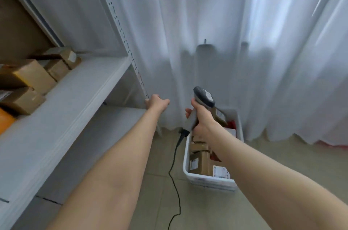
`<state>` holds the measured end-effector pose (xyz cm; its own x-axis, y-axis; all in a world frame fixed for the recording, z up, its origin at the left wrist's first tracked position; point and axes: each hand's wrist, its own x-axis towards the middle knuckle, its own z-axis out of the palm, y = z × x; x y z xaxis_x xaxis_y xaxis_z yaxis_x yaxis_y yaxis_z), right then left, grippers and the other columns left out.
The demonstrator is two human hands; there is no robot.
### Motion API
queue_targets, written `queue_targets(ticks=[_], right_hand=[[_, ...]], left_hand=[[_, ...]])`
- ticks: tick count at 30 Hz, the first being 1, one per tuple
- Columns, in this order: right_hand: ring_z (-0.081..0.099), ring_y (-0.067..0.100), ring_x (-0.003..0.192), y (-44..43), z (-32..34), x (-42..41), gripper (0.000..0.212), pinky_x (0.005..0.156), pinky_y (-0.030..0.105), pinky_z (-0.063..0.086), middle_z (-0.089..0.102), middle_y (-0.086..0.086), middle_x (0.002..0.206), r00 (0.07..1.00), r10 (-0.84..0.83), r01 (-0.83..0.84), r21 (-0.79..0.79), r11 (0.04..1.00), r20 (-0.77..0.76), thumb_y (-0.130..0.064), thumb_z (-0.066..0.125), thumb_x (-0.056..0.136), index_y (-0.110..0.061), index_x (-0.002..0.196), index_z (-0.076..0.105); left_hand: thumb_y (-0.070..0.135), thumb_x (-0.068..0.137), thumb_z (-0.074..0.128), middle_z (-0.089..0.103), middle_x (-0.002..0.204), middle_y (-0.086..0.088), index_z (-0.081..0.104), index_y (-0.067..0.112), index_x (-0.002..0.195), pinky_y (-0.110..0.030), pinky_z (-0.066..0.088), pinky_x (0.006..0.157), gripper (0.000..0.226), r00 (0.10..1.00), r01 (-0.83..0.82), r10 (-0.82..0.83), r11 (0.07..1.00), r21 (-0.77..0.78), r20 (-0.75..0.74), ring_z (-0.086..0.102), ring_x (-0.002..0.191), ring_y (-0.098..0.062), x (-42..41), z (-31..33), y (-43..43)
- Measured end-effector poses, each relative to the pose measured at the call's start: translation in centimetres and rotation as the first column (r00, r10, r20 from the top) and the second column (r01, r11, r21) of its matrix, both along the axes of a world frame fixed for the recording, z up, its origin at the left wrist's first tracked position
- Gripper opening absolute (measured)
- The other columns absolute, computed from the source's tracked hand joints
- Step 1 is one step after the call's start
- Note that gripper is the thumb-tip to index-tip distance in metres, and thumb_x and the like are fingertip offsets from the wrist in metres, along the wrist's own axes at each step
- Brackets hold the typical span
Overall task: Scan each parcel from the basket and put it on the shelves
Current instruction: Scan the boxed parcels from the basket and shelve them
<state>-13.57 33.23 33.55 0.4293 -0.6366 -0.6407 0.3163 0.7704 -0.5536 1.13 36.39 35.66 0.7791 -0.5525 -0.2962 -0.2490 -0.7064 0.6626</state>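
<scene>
**White basket of parcels on the floor, scanner raised, no parcel in hand**

White plastic basket [207, 180] sits on the tiled floor [282, 163], just right of the shelves [75, 86] and close to a long white curtain [216, 22]. It holds several brown parcels [202, 162] with printed labels, some facing up. They are probably left that way so the codes can be read.

The right hand [204, 122] is wrapped firmly around the grip of a grey scanner [204, 97], held upright above the far end of the basket. Its head points away from the camera, towards the curtain. A black cable [174, 173] hangs from the grip and trails across the floor between the shelves and the basket.

The left hand [157, 102] reaches forward beside the slotted metal upright [120, 28] of the shelves. It carries no parcel. Its fingers point away from the camera, so I cannot tell whether they are curled or straight, or whether they touch the upright.

Cardboard boxes [28, 77] already crowd the left end of the middle shelf, beside an orange item [5, 120] at the picture's edge. The near stretch of that shelf is bare. The right forearm crosses over the basket and hides part of its contents. The hanging cable looks likely to snag a reach into the basket.
</scene>
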Motion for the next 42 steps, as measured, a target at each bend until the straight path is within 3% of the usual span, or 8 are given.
queue_targets(ticks=[4, 8, 13, 21, 24, 28, 33, 42], right_hand=[[0.063, 0.019, 0.085, -4.0, -3.2, -5.5, 0.031, 0.098, 0.040, 0.051, 0.067, 0.003, 0.080, 0.998, -0.068, 0.069, 0.062, 0.996, -0.013, -0.033, 0.076, 0.082, -0.012, 0.103, 0.066], [0.065, 0.016, 0.072, -8.0, -6.3, -9.4, 0.027, 0.073, 0.036, 0.055, 0.070, 0.002, 0.070, 0.987, -0.143, 0.150, 0.083, 0.985, -0.076, -0.034, 0.077, 0.081, -0.015, 0.096, 0.066], [0.065, 0.015, 0.067, -14.2, -10.5, -11.6, 0.030, 0.064, 0.031, 0.056, 0.070, 0.001, 0.066, 0.970, -0.172, 0.191, 0.106, 0.976, -0.172, -0.038, 0.076, 0.082, -0.015, 0.098, 0.065], [0.062, 0.016, 0.062, -24.3, -19.7, -10.6, 0.029, 0.082, 0.036, 0.056, 0.066, 0.004, 0.070, 0.960, -0.151, 0.187, 0.143, 0.972, -0.234, -0.035, 0.073, 0.085, -0.011, 0.099, 0.066], [0.063, 0.015, 0.060, -27.2, -23.7, -10.2, 0.029, 0.080, 0.034, 0.056, 0.068, 0.005, 0.073, 0.957, -0.140, 0.189, 0.181, 0.965, -0.255, -0.035, 0.074, 0.085, -0.012, 0.102, 0.065], [0.063, 0.016, 0.068, -31.2, -29.8, -9.8, 0.041, 0.093, 0.039, 0.054, 0.069, 0.009, 0.087, 0.952, -0.116, 0.178, 0.205, 0.963, -0.283, -0.035, 0.076, 0.083, -0.011, 0.114, 0.063], [0.061, 0.015, 0.062, -35.8, -37.9, -8.4, 0.042, 0.089, 0.039, 0.054, 0.068, 0.006, 0.078, 0.951, -0.052, 0.137, 0.263, 0.955, -0.306, -0.034, 0.076, 0.083, -0.010, 0.116, 0.062], [0.056, 0.012, 0.054, -41.9, -50.4, -5.5, 0.047, 0.060, 0.027, 0.049, 0.065, 0.004, 0.069, 0.953, 0.088, 0.001, 0.292, 0.956, -0.291, -0.034, 0.075, 0.084, -0.006, 0.120, 0.062]], left_hand=[[0.026, 0.088, 0.062, 0.029, 0.144, -0.017, 0.041, 0.013, 0.141, -0.034, 0.036, 0.104, 0.059, 0.992, 0.118, -0.115, 0.992, 0.055, -0.045, 0.045, 0.124, -0.033, -6.2, -2.8, -4.2], [0.023, 0.088, 0.062, 0.029, 0.144, -0.014, 0.041, 0.013, 0.140, -0.035, 0.038, 0.103, 0.057, 0.979, 0.191, -0.185, 0.979, 0.066, -0.083, 0.047, 0.122, -0.032, -9.4, -5.8, -8.4], [0.022, 0.089, 0.063, 0.028, 0.144, -0.014, 0.041, 0.012, 0.140, -0.034, 0.040, 0.104, 0.056, 0.963, 0.252, -0.236, 0.960, 0.124, -0.132, 0.051, 0.119, -0.031, -10.4, -10.5, -14.7], [0.018, 0.089, 0.062, 0.035, 0.142, -0.012, 0.045, 0.014, 0.138, -0.031, 0.044, 0.096, 0.052, 0.949, 0.286, -0.246, 0.934, 0.214, -0.196, 0.053, 0.115, -0.026, -9.8, -21.8, -25.5], [0.018, 0.088, 0.062, 0.038, 0.143, -0.011, 0.046, 0.015, 0.137, -0.028, 0.043, 0.092, 0.051, 0.947, 0.302, -0.260, 0.920, 0.249, -0.190, 0.053, 0.118, -0.025, -9.5, -26.1, -28.5], [0.018, 0.089, 0.062, 0.038, 0.144, -0.012, 0.041, 0.017, 0.141, -0.029, 0.045, 0.091, 0.056, 0.948, 0.288, -0.231, 0.914, 0.285, -0.218, 0.053, 0.117, -0.027, -9.5, -32.1, -32.2], [0.017, 0.088, 0.062, 0.039, 0.144, -0.014, 0.033, 0.020, 0.146, -0.035, 0.044, 0.101, 0.065, 0.947, 0.196, -0.110, 0.942, 0.273, -0.300, 0.050, 0.121, -0.029, -9.5, -40.0, -36.8], [0.024, 0.089, 0.063, 0.047, 0.143, -0.009, 0.029, 0.022, 0.149, -0.042, 0.037, 0.109, 0.069, 0.935, 0.068, 0.010, 0.976, 0.206, -0.356, 0.045, 0.130, -0.029, -7.1, -52.8, -44.1]])
